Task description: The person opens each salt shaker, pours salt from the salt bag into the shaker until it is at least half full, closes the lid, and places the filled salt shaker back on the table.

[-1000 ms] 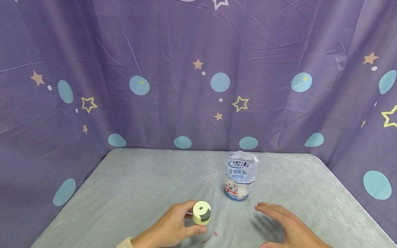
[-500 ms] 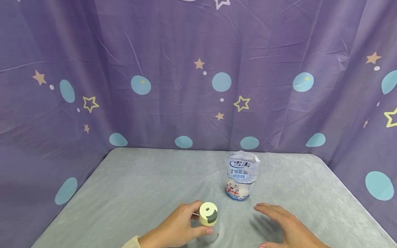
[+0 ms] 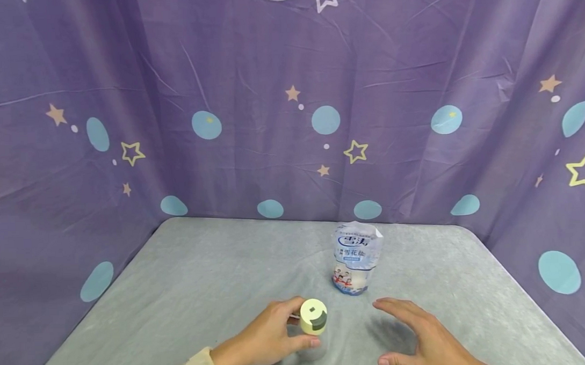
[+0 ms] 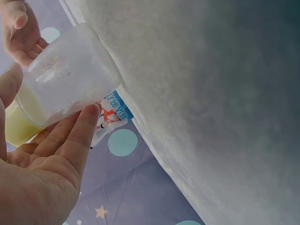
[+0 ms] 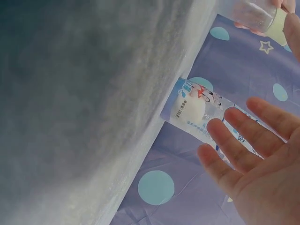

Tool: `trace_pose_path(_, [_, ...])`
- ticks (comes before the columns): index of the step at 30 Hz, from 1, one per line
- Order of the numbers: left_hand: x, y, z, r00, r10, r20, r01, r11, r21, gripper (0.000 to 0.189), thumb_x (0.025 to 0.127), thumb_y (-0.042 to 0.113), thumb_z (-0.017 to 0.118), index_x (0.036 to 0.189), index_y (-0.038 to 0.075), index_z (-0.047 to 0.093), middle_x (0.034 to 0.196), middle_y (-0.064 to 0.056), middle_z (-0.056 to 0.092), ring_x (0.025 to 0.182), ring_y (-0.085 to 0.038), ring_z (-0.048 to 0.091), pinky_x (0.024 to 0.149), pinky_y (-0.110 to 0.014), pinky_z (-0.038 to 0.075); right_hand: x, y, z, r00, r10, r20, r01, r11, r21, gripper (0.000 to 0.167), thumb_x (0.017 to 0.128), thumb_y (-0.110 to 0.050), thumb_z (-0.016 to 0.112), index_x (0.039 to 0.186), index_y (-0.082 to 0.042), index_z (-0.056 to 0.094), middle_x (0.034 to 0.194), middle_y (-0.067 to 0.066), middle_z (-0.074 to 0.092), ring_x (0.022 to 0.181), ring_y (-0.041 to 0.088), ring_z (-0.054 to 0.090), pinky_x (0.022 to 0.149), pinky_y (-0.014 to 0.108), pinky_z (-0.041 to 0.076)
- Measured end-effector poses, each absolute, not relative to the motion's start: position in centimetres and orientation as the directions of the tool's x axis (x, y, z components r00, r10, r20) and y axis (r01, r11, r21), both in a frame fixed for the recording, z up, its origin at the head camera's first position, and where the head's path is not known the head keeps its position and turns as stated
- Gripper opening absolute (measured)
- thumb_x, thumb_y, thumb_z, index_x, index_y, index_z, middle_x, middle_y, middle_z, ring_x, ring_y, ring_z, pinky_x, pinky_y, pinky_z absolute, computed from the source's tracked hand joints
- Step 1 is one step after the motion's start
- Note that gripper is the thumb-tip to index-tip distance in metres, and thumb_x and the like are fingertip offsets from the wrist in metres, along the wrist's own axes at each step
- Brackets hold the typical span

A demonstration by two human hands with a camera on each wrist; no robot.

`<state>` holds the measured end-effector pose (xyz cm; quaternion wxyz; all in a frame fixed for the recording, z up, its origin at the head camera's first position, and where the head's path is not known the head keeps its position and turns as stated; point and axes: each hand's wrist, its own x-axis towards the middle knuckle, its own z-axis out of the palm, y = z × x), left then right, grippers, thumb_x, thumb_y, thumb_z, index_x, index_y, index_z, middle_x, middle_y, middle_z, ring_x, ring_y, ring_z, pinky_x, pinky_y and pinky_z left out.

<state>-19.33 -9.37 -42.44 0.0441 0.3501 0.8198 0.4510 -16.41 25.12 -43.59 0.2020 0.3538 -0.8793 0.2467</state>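
Note:
My left hand (image 3: 273, 336) holds a clear seasoning jar (image 4: 72, 72) upright, thumb on one side and fingers on the other, just under its pale yellow lid (image 3: 313, 316). The lid has a dark grey section and a small dark square on top. White residue clings to the jar's inner wall in the left wrist view, and its base is right at the tabletop. My right hand (image 3: 430, 336) hovers over the table with fingers spread and nothing in its grasp. Beyond both hands stands a blue and white salt pouch (image 3: 355, 258), part-filled with white contents.
A grey cloth covers the table (image 3: 227, 260). Purple curtains (image 3: 251, 98) printed with stars and blue ovals enclose its back and sides.
My left hand has carried the jar to the right and slightly nearer to me. The right hand and the salt pouch have hardly moved.

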Motion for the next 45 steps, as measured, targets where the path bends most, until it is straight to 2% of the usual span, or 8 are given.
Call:
trace_pose_path(5, [-19.2,-9.2,-42.4,-0.751,0.613,0.243,0.530,0.341,0.777,0.041,0.086,0.035,0.084,0.119,0.019,0.066,0.110,0.014,0.068,0.102,-0.002,0.064,0.089,-0.026,0.055,-16.5,25.0,-43.6,-0.662,-0.531,0.528,-0.730,0.617,-0.294,0.084,0.074,-0.049,0.090,0.145,-0.020,0.056,0.138,-0.003,0.062,0.123,0.012,0.058,0.102,0.015,0.041])
trace_pose_path(18, [-19.2,-8.8,-42.6,-0.727,0.625,0.286,0.572,0.319,0.756,0.043,0.086,0.037,0.084,0.121,0.018,0.066,0.111,0.014,0.068,0.103,-0.002,0.064,0.087,-0.024,0.055,-16.4,24.0,-43.0,-0.664,-0.517,0.540,-0.731,0.599,-0.327,0.080,0.074,-0.046,0.090,0.143,-0.022,0.058,0.136,-0.005,0.062,0.121,0.013,0.059,0.099,0.021,0.046])
trace_pose_path(28, [-19.0,-8.6,-42.6,-0.719,0.632,0.288,0.573,0.306,0.760,0.044,0.085,0.036,0.085,0.121,0.018,0.066,0.110,0.015,0.068,0.103,-0.001,0.064,0.088,-0.028,0.056,-16.5,23.3,-43.3,-0.645,-0.505,0.573,-0.750,0.563,-0.348,0.076,0.074,-0.044,0.092,0.139,-0.020,0.061,0.132,-0.006,0.064,0.117,0.011,0.062,0.097,0.019,0.047])
trace_pose_path(35, [-19.1,-8.6,-42.6,-0.729,0.632,0.263,0.554,0.318,0.770,0.046,0.084,0.037,0.085,0.122,0.018,0.066,0.111,0.015,0.068,0.104,-0.001,0.064,0.088,-0.029,0.056,-16.3,22.7,-43.1,-0.670,-0.486,0.562,-0.730,0.569,-0.378,0.074,0.074,-0.046,0.091,0.137,-0.021,0.062,0.132,-0.010,0.063,0.116,0.010,0.062,0.094,0.025,0.051])
trace_pose_path(39, [-19.1,-8.5,-42.6,-0.729,0.632,0.264,0.557,0.323,0.765,0.047,0.084,0.037,0.085,0.122,0.019,0.066,0.111,0.016,0.068,0.104,-0.001,0.064,0.089,-0.029,0.056,-16.4,22.5,-43.1,-0.645,-0.501,0.578,-0.753,0.546,-0.367,0.074,0.074,-0.044,0.091,0.138,-0.019,0.061,0.131,-0.007,0.064,0.115,0.012,0.063,0.094,0.025,0.050])
trace_pose_path(43, [-19.0,-8.4,-42.6,-0.725,0.632,0.273,0.569,0.326,0.755,0.048,0.083,0.037,0.086,0.123,0.018,0.066,0.112,0.016,0.068,0.104,-0.001,0.063,0.089,-0.028,0.056,-16.5,22.4,-43.3,-0.637,-0.507,0.580,-0.760,0.540,-0.362,0.074,0.074,-0.043,0.091,0.138,-0.020,0.061,0.131,-0.007,0.064,0.115,0.012,0.063,0.093,0.026,0.051])
trace_pose_path(45, [-19.0,-8.4,-42.6,-0.723,0.634,0.275,0.571,0.325,0.753,0.049,0.083,0.037,0.086,0.123,0.018,0.066,0.112,0.015,0.068,0.104,-0.001,0.063,0.089,-0.027,0.056,-16.5,22.4,-43.3,-0.653,-0.501,0.568,-0.747,0.549,-0.374,0.075,0.074,-0.044,0.091,0.138,-0.024,0.060,0.132,-0.009,0.064,0.116,0.011,0.063,0.093,0.027,0.052])
